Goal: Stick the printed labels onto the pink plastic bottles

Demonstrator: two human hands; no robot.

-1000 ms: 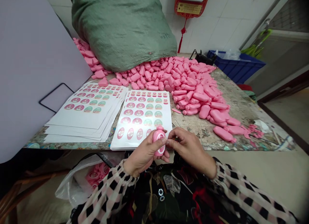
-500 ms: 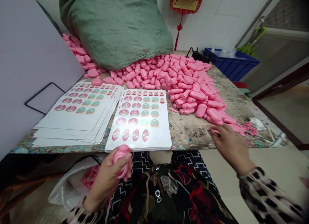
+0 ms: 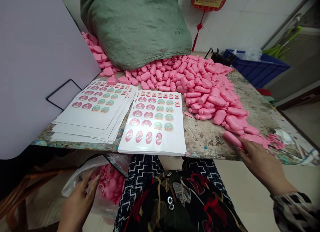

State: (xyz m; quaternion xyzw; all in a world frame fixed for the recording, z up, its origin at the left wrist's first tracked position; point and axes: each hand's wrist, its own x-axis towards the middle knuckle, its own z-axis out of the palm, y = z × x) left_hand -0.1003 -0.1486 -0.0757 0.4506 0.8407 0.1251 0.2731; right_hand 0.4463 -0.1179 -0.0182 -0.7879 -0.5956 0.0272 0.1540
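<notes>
My left hand [image 3: 79,202] is low at the left, fingers apart and holding nothing, beside a clear plastic bag [image 3: 72,180] of pink labelled pieces [image 3: 112,185]. At the table's right front, my right hand [image 3: 260,162] has its fingers on a pink bottle-shaped piece [image 3: 233,139] at the edge of a large pile of similar pieces [image 3: 195,82]. Sticker sheets [image 3: 152,122] with pink and green labels lie in a stack at the middle front. More sheets [image 3: 82,120] are fanned out to their left.
A green sack [image 3: 135,28] rests on the back of the pile. A blue crate [image 3: 260,70] stands at the back right. A grey panel [image 3: 45,68] with a black wire loop borders the left side.
My left hand has let go of the labelled pink piece and moved down to the bag. My right hand has come onto a pink piece. The view has shifted left.
</notes>
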